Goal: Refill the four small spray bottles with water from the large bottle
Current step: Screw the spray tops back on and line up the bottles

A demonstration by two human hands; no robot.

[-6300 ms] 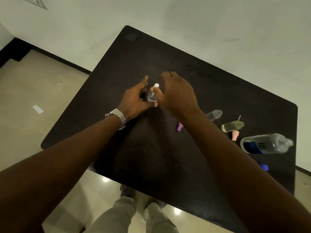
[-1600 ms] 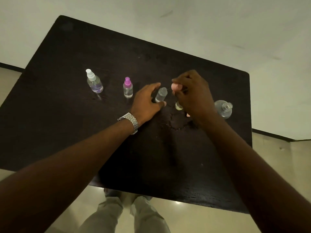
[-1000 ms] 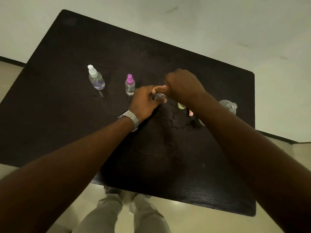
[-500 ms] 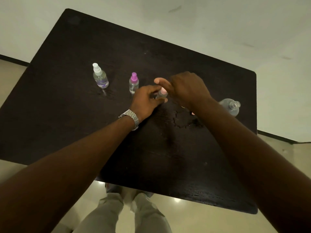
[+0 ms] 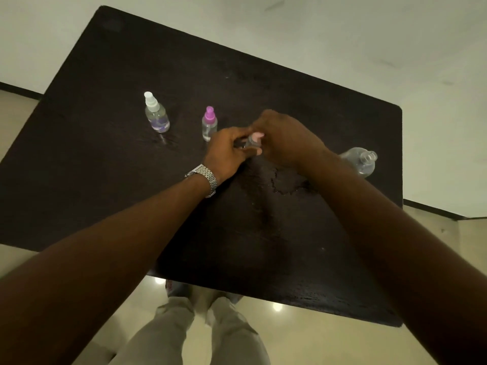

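Observation:
Two small spray bottles stand capped on the dark table [image 5: 131,185]: one with a white cap [image 5: 156,114] at the left, one with a purple cap [image 5: 209,123] beside it. My left hand [image 5: 226,151] grips a third small clear bottle [image 5: 250,143] at the table's middle. My right hand [image 5: 284,138] pinches the pink spray cap [image 5: 256,136] on top of that bottle. The large clear bottle [image 5: 359,160] stands uncapped at the right, partly behind my right forearm. The fourth small bottle is hidden behind my right hand.
A patch of spilled water [image 5: 279,180] lies on the table just in front of my hands. The table's near edge [image 5: 263,293] is above my legs [image 5: 200,327]. A white wall runs behind the table.
My right hand brought the pink cap onto the bottle held by my left hand and now closes over it. The view has shifted slightly.

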